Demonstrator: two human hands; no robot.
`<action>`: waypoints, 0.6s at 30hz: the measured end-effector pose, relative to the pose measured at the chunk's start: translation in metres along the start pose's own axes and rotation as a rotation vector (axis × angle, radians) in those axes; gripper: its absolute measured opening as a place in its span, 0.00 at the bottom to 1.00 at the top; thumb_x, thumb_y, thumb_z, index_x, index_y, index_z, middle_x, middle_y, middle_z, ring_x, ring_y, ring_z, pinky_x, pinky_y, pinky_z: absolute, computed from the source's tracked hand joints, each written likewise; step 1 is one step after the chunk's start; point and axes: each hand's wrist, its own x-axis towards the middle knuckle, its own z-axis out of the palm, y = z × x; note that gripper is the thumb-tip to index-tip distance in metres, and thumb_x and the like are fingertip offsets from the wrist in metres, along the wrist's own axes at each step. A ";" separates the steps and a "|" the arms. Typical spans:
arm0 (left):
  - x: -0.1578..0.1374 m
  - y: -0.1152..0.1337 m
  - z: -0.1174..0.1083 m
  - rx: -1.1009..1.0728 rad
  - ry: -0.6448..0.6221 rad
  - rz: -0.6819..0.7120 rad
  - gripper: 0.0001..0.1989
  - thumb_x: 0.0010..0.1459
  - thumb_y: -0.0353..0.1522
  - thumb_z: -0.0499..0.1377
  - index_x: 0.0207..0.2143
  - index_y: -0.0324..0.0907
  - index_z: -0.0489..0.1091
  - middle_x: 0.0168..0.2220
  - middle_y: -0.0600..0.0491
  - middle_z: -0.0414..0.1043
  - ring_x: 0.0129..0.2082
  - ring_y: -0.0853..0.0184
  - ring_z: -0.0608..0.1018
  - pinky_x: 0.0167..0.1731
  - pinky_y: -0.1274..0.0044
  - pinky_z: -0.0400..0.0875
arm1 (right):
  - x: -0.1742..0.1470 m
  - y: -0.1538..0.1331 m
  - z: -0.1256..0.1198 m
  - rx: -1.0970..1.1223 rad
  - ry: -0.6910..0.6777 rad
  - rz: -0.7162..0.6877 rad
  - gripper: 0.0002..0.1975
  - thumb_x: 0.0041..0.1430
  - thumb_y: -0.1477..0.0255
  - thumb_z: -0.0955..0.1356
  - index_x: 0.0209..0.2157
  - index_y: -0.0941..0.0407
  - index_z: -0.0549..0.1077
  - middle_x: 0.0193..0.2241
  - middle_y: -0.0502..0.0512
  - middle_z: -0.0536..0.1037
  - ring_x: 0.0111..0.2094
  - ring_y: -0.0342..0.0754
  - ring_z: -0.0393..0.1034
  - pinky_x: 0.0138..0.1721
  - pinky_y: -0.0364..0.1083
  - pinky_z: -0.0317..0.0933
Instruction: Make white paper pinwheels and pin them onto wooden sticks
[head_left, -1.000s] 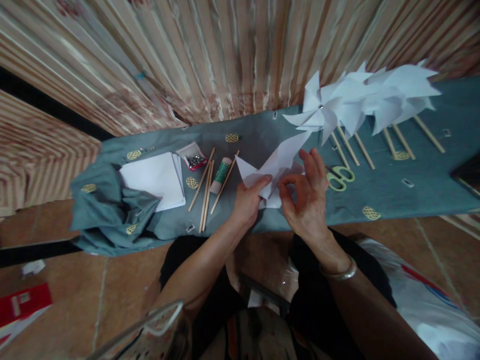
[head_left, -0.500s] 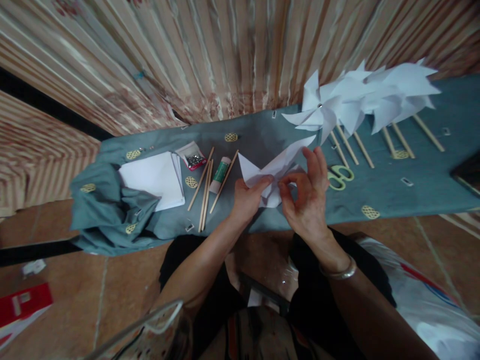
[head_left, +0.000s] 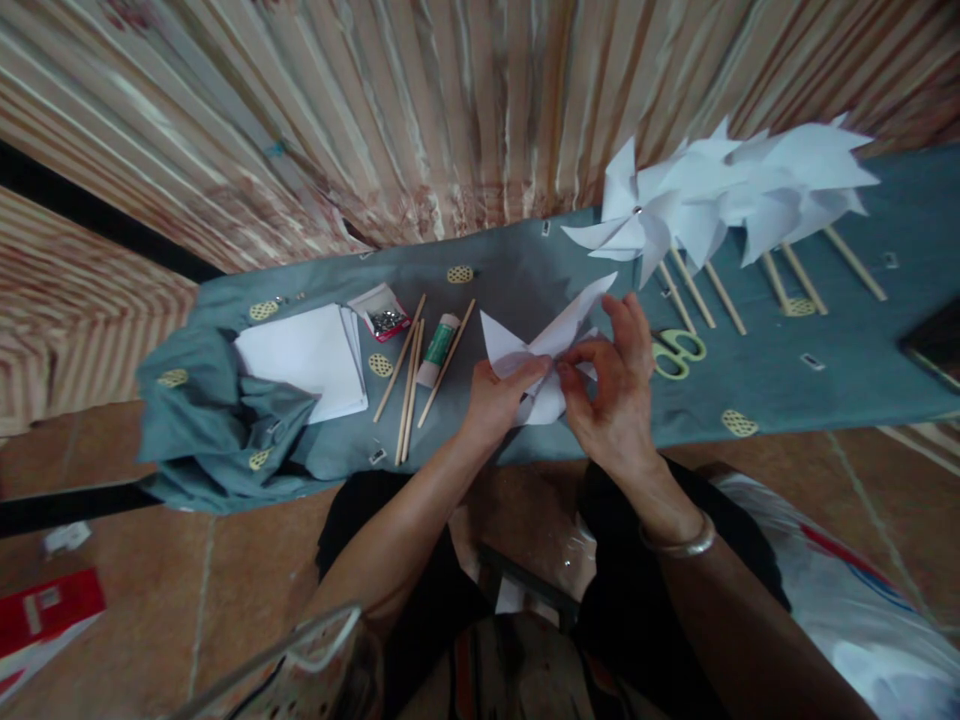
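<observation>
Between my hands, above the front of the cloth-covered table, is a white paper pinwheel (head_left: 559, 328) with its points folded toward the centre. My left hand (head_left: 495, 398) grips it from the left, thumb pressed near the middle. From the right, my right hand (head_left: 615, 395) pinches the paper by the centre with thumb and forefinger, the other fingers raised. Whether a pin sits under the fingertips is hidden. Left of the pinwheel lie a green glue stick (head_left: 438, 350) and several wooden sticks (head_left: 409, 390). Green-handled scissors (head_left: 679, 354) lie just beyond my right hand.
Several finished white pinwheels (head_left: 720, 195) on sticks lie at the back right. A small open box of metal pins (head_left: 384, 316) stands beside a stack of white paper (head_left: 307, 360) on the left. A dark object (head_left: 937, 340) is at the right edge. Curtains (head_left: 450, 120) hang behind the table.
Another paper point has been brought in toward the centre, and the right thumb and forefinger have moved slightly closer to the left thumb. The things on the table have stayed put.
</observation>
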 end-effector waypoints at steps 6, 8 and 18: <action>-0.001 -0.001 0.002 -0.030 -0.049 0.020 0.16 0.34 0.35 0.75 0.27 0.38 0.79 0.27 0.52 0.79 0.28 0.66 0.78 0.34 0.74 0.71 | 0.000 0.002 -0.001 0.033 0.004 0.030 0.02 0.62 0.71 0.64 0.36 0.53 0.69 0.67 0.57 0.60 0.71 0.62 0.45 0.65 0.70 0.48; -0.001 -0.003 0.002 -0.033 -0.035 0.017 0.14 0.36 0.35 0.74 0.26 0.38 0.78 0.27 0.53 0.79 0.28 0.66 0.78 0.33 0.74 0.71 | 0.000 0.002 0.000 0.046 0.002 0.042 0.03 0.63 0.71 0.65 0.36 0.53 0.70 0.67 0.56 0.60 0.71 0.61 0.45 0.65 0.70 0.47; -0.003 -0.002 0.007 -0.270 -0.062 -0.122 0.18 0.32 0.34 0.75 0.28 0.38 0.78 0.27 0.53 0.80 0.27 0.67 0.78 0.34 0.74 0.71 | 0.002 0.000 -0.002 0.081 0.041 0.058 0.08 0.63 0.66 0.67 0.43 0.52 0.71 0.66 0.59 0.61 0.71 0.63 0.45 0.65 0.71 0.47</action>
